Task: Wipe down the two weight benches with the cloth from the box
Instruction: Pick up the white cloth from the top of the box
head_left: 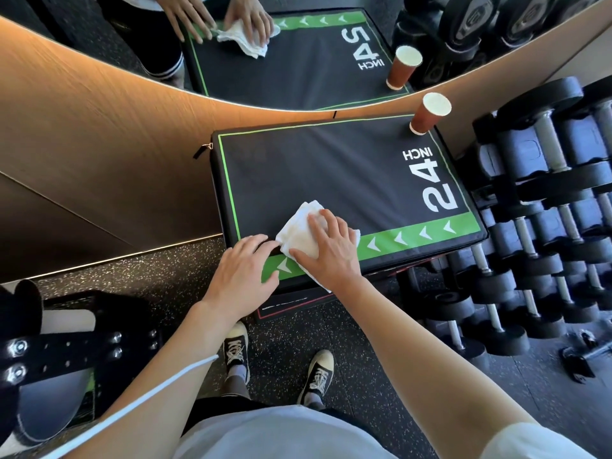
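The person's left hand [243, 268] lay flat with straight fingers on the near left corner of a black padded box [331, 180] with green trim and a white "24 INCH" mark, covering part of its green near-edge band and grasping nothing. Just beside it, the right hand [326, 248] pressed a crumpled white cloth [299, 231] down near that same corner, fingers spread and only slightly bent over it; one end of the cloth hung over the near edge. At the far right corner of the box stood a brown paper cup [429, 114], upright, well apart from the hands. To the right of the box was a rack of black dumbbells [543, 207]. Behind it a mirror [298, 51] showed the box, cloth and hands.
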Demonstrator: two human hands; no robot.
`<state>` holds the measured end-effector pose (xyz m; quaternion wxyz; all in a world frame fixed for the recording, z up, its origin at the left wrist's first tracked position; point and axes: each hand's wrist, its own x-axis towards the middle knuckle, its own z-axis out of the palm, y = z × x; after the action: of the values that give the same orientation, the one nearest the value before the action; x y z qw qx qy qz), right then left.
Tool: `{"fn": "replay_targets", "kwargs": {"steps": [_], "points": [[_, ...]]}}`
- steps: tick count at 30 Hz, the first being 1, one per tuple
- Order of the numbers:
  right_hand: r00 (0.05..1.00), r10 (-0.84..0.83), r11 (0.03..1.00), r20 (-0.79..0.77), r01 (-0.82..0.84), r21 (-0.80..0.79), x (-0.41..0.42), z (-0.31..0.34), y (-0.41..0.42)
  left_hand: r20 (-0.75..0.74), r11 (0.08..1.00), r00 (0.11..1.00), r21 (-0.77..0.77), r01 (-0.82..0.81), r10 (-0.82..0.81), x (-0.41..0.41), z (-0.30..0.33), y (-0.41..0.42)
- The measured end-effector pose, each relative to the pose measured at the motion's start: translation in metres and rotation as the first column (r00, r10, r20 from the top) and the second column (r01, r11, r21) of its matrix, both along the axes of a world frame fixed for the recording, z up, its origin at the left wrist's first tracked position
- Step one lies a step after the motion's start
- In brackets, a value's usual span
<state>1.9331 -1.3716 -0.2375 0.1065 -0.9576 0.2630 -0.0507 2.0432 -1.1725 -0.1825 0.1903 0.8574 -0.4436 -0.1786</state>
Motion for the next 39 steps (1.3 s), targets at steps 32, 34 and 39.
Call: {"fn": "replay_targets", "kwargs": {"steps": [32,34,39], "points": [[0.957,-0.057,0.998,0.285,0.052,0.024,-0.102,0.056,-0.071,0.115,0.995,0.992,-0.075,0.059,-0.05,-0.07,0.043,-0.097],[0.952,-0.075,0.997,0.298,0.072,0.021,-0.12,0.061,-0.082,0.131,0.993,0.989,-0.09,0.077,-0.065,-0.083,0.049,-0.111],[0.924,-0.181,0.98,0.336,0.199,-0.018,-0.169,0.077,-0.106,0.14,0.974,0.975,-0.122,0.189,-0.172,-0.111,0.063,-0.152]]}}
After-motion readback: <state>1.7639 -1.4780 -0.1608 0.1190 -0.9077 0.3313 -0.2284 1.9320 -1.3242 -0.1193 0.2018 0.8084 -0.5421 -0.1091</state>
